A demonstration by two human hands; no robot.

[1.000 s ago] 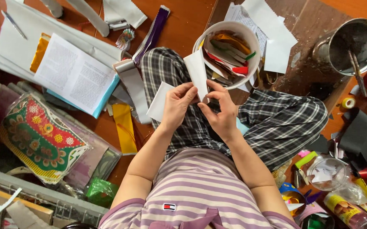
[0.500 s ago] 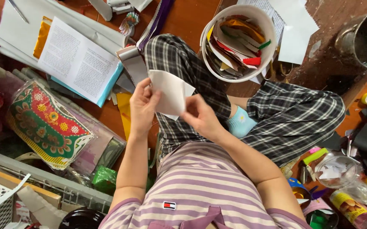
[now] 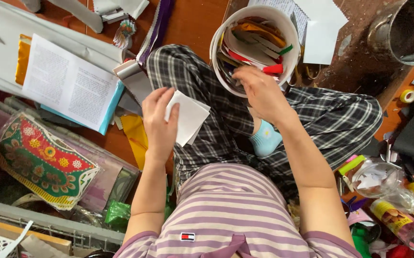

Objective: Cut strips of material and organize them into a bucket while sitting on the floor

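Note:
My left hand (image 3: pixel 160 123) holds a folded white paper (image 3: pixel 189 117) over my left knee, thumb and fingers pinching its edge. My right hand (image 3: pixel 260 91) reaches into a white bucket (image 3: pixel 216 43) packed with coloured paper scraps and card strips, fingers among the scraps; whether it grips one I cannot tell. I sit cross-legged in checked trousers and a striped shirt, a light blue sock (image 3: pixel 265 139) showing between my legs.
An open printed booklet (image 3: pixel 68 86) lies on white sheets at left. A red and green embroidered piece (image 3: pixel 42 160) in plastic sits lower left above a wire basket (image 3: pixel 49 224). A metal pot (image 3: pixel 405 31) stands upper right; bottles, a glass jar (image 3: pixel 374 177) and tape (image 3: pixel 408 95) crowd the right.
Both hands held the white paper before. My right hand has let go and moved up into the bucket; my left hand keeps the paper, now lower over the knee.

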